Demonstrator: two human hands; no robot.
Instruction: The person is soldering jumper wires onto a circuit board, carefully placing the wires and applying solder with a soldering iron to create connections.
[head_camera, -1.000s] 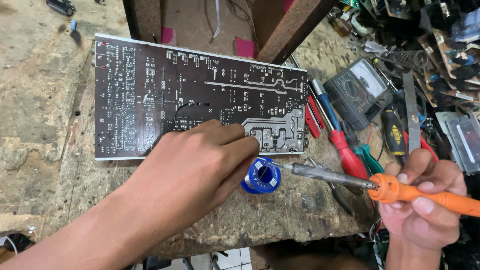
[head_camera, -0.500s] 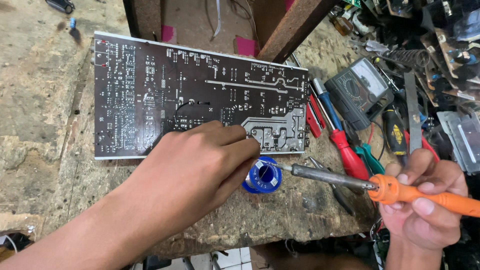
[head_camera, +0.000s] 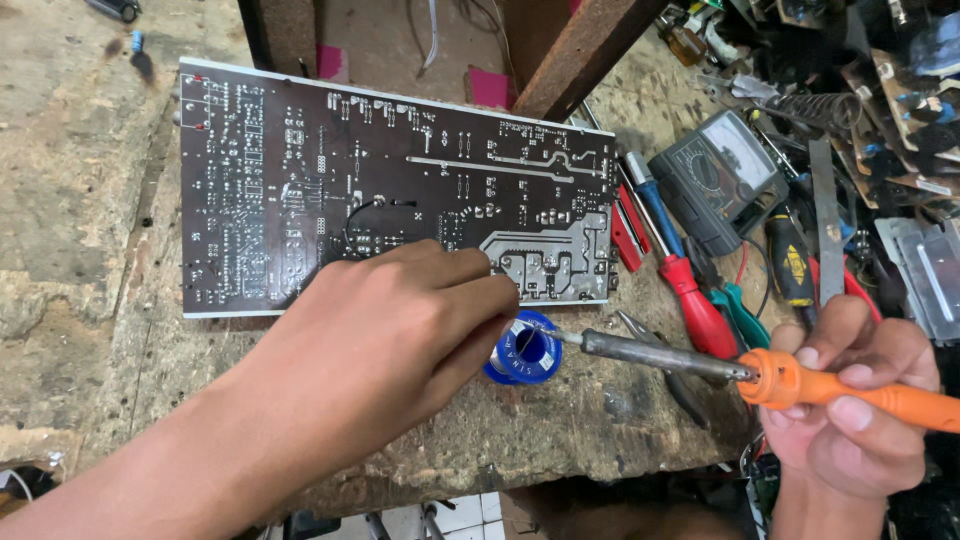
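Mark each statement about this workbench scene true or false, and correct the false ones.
1. The right hand holds an orange-handled soldering iron. True.
2. The circuit board stands upright on its edge. False: it lies flat on the wooden bench.
3. The left hand is at a blue solder spool. True.
4. The iron's tip touches the red-handled screwdriver. False: it points at the spool.
5. An analog multimeter lies left of the board. False: it lies to the right.

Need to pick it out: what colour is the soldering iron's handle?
Orange; the soldering iron shows best in the head view.
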